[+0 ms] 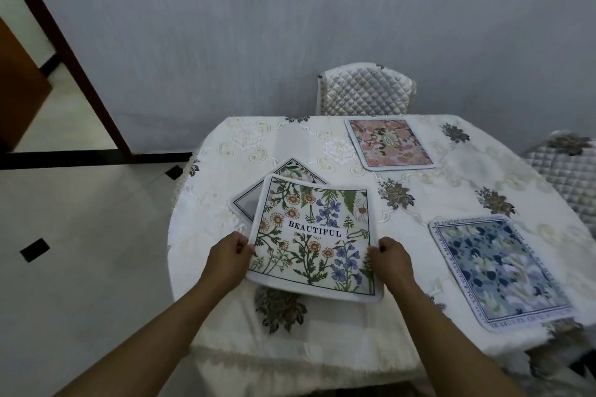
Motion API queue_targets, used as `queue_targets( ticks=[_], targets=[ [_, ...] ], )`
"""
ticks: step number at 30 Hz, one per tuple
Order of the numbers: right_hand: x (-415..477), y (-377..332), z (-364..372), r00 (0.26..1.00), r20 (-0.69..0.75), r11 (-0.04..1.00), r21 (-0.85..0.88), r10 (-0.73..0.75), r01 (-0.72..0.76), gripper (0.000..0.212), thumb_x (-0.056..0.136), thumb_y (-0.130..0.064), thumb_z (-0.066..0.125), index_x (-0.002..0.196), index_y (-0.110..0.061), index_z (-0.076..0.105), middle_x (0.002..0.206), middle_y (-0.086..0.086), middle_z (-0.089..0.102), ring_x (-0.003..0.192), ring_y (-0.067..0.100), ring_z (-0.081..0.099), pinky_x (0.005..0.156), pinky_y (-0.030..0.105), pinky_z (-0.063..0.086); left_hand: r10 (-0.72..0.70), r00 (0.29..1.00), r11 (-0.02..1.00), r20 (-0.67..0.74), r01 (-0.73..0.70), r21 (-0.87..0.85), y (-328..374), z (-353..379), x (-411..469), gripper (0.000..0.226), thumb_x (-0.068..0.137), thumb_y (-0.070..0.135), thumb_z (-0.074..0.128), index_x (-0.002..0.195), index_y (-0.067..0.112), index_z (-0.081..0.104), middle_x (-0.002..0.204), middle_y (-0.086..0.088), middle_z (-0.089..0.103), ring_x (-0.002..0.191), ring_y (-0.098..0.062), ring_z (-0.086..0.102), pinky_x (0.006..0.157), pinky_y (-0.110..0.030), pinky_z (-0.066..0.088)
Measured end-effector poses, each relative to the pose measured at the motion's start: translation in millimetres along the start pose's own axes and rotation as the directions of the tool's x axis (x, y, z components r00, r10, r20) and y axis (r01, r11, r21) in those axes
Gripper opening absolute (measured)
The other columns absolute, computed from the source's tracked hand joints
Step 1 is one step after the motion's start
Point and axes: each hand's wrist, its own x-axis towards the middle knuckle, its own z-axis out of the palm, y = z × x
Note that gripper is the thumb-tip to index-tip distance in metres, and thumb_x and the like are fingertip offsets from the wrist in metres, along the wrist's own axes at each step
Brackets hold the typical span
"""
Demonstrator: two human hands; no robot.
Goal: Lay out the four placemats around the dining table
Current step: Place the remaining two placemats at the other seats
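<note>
we see a rounded counter point(419, 203) under a cream embroidered cloth. our left hand point(227, 263) and right hand point(392, 263) pinch the side edges of the soft, square "beautiful" mat point(312, 235), which is bowed and lifted at the counter's near left. a diamond mat point(283, 176) lies partly beneath it. the pink mat point(388, 143) sits at the counter's far edge before a quilted chair point(366, 90), the blue mat point(500, 271) at its near right.

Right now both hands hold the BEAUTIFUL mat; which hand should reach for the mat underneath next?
Probably left. The left hand grips the BEAUTIFUL mat on the side where the underlying mat pokes out, up and to the left. The right hand would have to cross over.
</note>
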Motion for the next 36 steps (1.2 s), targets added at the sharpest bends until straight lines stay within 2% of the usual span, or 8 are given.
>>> queue_targets(
  ticks=[2,5,10,14,19,25,33,36],
  targets=[
    [-5.4,13.8,-18.6,1.0,-0.02,1.0,-0.019,-0.004,0.004,0.025,0.089,-0.02,0.058,0.075,0.0,0.054,0.074,0.015,0.062,0.067,0.027,0.055,0.06,0.033,0.041,0.025,1.0,1.0,-0.003,-0.025,-0.007,13.4,10.1,-23.0,0.018,0.092,0.03,0.058,0.075,0.024,0.055,0.077,0.006,0.063,0.071,-0.005,0.056,0.055,-0.024,0.038],
    [-9.5,43.5,-43.0,0.999,-0.042,0.999,-0.042,-0.022,0.02,0.031,0.089,-0.019,0.06,0.064,-0.011,0.043,0.062,0.009,0.053,0.057,0.022,0.048,0.052,0.029,0.033,0.047,0.999,0.999,-0.003,-0.048,-0.026,33.9,33.6,-57.8,0.021,0.093,0.03,0.057,0.072,0.029,0.051,0.074,0.01,0.061,0.069,0.0,0.054,0.053,-0.02,0.035],
    [-3.3,109.9,-74.6,0.999,-0.007,0.995,-0.087,-0.053,0.052,0.035,0.09,-0.018,0.06,0.062,-0.012,0.039,0.058,0.007,0.046,0.054,0.02,0.043,0.052,0.03,0.029,0.054,0.998,0.998,-0.024,-0.055,-0.027,58.7,95.7,-108.6,0.022,0.093,0.029,0.057,0.073,0.026,0.051,0.071,0.005,0.061,0.066,-0.003,0.054,0.054,-0.022,0.038],
    [4.6,153.6,-95.6,0.996,0.057,0.992,-0.103,-0.072,0.078,0.034,0.089,-0.015,0.061,0.062,-0.012,0.04,0.059,0.008,0.044,0.056,0.021,0.04,0.055,0.032,0.029,0.009,1.0,1.0,-0.025,-0.009,-0.009,70.7,147.2,-147.6,0.016,0.094,0.028,0.055,0.08,0.021,0.052,0.073,0.0,0.06,0.068,-0.01,0.054,0.058,-0.027,0.039],
    [5.5,181.3,-107.0,0.983,0.12,0.987,-0.069,-0.137,0.146,0.042,0.09,-0.01,0.06,0.058,-0.015,0.033,0.054,0.003,0.037,0.052,0.019,0.036,0.053,0.032,0.026,-0.088,0.994,0.996,-0.059,0.089,0.021,71.1,183.9,-181.1,0.02,0.096,0.028,0.054,0.077,0.021,0.05,0.072,0.0,0.06,0.067,-0.009,0.054,0.057,-0.026,0.039],
    [5.1,203.6,-100.9,0.974,0.17,0.983,-0.077,-0.15,0.165,0.039,0.091,-0.012,0.059,0.059,-0.016,0.037,0.056,0.002,0.044,0.053,0.014,0.04,0.051,0.026,0.028,-0.143,0.986,0.987,-0.087,0.149,0.057,61.6,208.3,-202.8,0.019,0.096,0.027,0.054,0.078,0.02,0.052,0.071,0.003,0.059,0.067,-0.007,0.054,0.057,-0.027,0.041],
    [9.5,218.7,-83.6,0.965,0.2,0.976,-0.1,-0.17,0.192,0.026,0.093,-0.015,0.054,0.068,-0.011,0.047,0.059,0.0,0.047,0.059,0.02,0.047,0.055,0.031,0.03,-0.197,0.973,0.977,-0.12,0.205,0.051,48.6,227.5,-200.6,0.016,0.095,0.023,0.054,0.08,0.018,0.052,0.073,0.004,0.057,0.072,-0.018,0.058,0.065,-0.036,0.051],
    [12.1,222.6,-77.0,0.967,0.206,0.979,-0.105,-0.153,0.177,0.027,0.092,-0.016,0.054,0.068,-0.012,0.046,0.06,-0.001,0.047,0.056,0.012,0.044,0.05,0.025,0.026,-0.242,0.963,0.967,-0.116,0.249,0.054,45.2,230.7,-196.8,0.016,0.095,0.023,0.054,0.079,0.019,0.051,0.074,0.001,0.058,0.074,-0.023,0.06,0.065,-0.037,0.054]
  ],
)
